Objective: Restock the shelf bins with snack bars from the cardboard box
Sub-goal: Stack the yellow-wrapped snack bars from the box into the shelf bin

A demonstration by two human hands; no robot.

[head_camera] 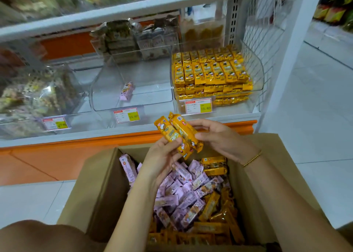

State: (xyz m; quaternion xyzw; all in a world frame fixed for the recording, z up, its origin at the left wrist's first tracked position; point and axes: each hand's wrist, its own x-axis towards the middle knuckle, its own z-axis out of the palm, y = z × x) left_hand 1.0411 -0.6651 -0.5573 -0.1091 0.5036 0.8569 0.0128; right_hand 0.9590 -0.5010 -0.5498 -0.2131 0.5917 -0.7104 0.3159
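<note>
An open cardboard box (99, 186) sits on the floor below me, filled with pink snack bars (183, 192) and yellow snack bars (214, 209). My left hand (160, 156) and my right hand (219, 137) together hold a few yellow bars (181, 133) above the box, in front of the shelf edge. On the shelf, the right clear bin (256, 68) is packed with neat rows of yellow bars (210, 72). The middle clear bin (107, 91) holds a single pink bar (126, 91).
A left bin (38, 93) holds mixed wrapped snacks. Price tags (126, 115) hang on the bin fronts. An orange shelf base (76, 156) runs below. More goods fill the back of the shelf (133, 37). White tiled floor (315, 108) lies to the right.
</note>
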